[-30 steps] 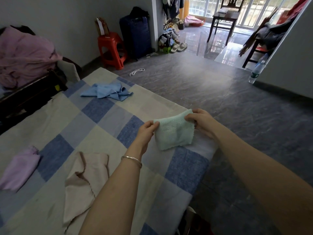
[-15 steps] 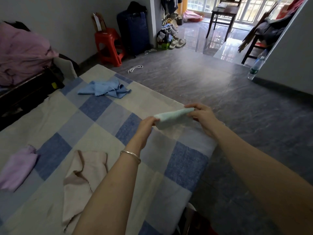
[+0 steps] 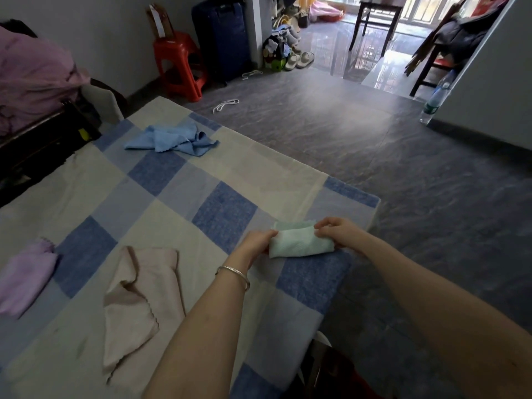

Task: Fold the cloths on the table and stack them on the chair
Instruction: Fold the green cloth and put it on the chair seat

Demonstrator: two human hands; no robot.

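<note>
A pale green cloth (image 3: 299, 243), folded into a small rectangle, lies on the checked table cover (image 3: 178, 203) near its right edge. My left hand (image 3: 256, 243) pinches the cloth's left end and my right hand (image 3: 336, 233) pinches its upper right edge. A crumpled beige cloth (image 3: 138, 300) lies to the left of my left forearm. A lilac cloth (image 3: 24, 279) sits at the left edge, and a crumpled blue cloth (image 3: 172, 139) lies at the far end of the table. A red object (image 3: 342, 378), partly hidden, shows below the table's near right corner.
A red plastic stool (image 3: 178, 64) and a dark suitcase (image 3: 221, 36) stand against the far wall. A pile of pink fabric (image 3: 31, 76) lies at the left. Grey tiled floor (image 3: 403, 180) spreads to the right, with a plastic bottle (image 3: 434, 99) by the wall.
The green cloth hung stretched between both hands above the table; it has been folded over and brought down flat onto the table cover, with both hands following it down.
</note>
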